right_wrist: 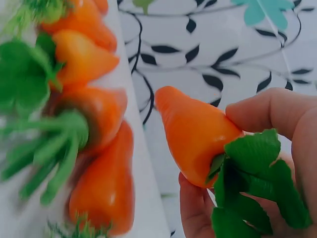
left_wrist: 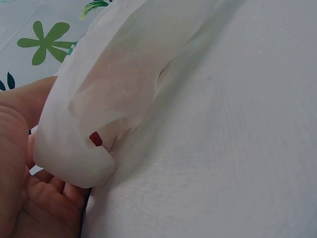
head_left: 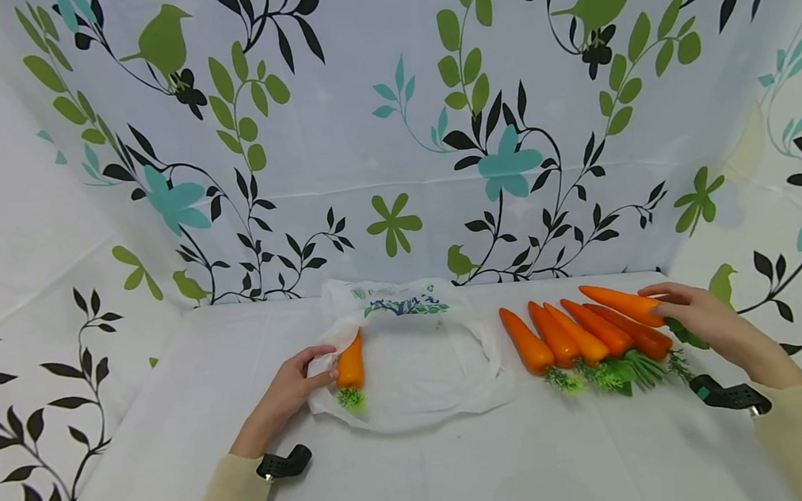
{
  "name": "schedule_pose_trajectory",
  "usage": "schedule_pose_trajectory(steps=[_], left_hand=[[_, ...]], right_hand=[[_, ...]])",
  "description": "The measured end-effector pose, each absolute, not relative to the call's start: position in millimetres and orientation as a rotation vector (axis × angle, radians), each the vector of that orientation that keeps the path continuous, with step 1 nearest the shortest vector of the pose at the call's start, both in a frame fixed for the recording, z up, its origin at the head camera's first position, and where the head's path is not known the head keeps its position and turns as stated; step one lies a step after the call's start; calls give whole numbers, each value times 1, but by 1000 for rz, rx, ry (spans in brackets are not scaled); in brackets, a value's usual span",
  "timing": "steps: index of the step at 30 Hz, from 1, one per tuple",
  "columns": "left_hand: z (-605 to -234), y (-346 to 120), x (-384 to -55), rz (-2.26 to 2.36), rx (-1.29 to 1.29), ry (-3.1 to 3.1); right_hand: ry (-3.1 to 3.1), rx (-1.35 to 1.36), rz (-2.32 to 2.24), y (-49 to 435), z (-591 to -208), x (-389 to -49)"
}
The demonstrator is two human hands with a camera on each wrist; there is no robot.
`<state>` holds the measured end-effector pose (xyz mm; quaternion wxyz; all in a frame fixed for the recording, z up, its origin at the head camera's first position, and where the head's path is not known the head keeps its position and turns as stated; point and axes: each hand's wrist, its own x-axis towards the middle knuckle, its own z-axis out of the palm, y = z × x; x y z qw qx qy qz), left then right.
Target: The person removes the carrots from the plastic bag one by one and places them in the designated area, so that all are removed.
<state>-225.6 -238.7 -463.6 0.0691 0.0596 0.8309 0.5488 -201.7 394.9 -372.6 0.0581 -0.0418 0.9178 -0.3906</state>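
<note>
Two hands at work on a white bench: left at a plastic bag, right lifting a carrot.

Left hand [head_left: 290, 387] pinches the near-left rim of the white plastic bag [head_left: 418, 360]; thumb and fingers curl round the film, wrist low on the bench [head_left: 420, 471]. One carrot [head_left: 350, 365] lies in the bag just right of this grip, leaf end toward the person. Bench surface left of the hand is open up to the patterned backdrop [head_left: 376, 125]. Right hand [head_left: 700, 316] closes thumb and fingers round a carrot with flat green leaves [head_left: 624, 304], held tip-left above the others. A row of carrots [head_left: 580, 338] lies just left of this grip, side by side, touching, greens toward the person. A bare strip of bench separates the row from the bag.
</note>
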Motion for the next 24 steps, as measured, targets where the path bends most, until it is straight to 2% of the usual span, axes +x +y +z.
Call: schedule_pose_trajectory(steps=[7,14,24], left_hand=[[-466,-240,-227,1648,173,2508],[-429,-227,-205,1668,186,2470],[-463,-239,-227,1677,172,2483]], right_hand=[[2756,-43,-1198,419,-387,-201],[2763,10,-1224,428,-406,-202],[2810,72,-1213,430,-423,-203]])
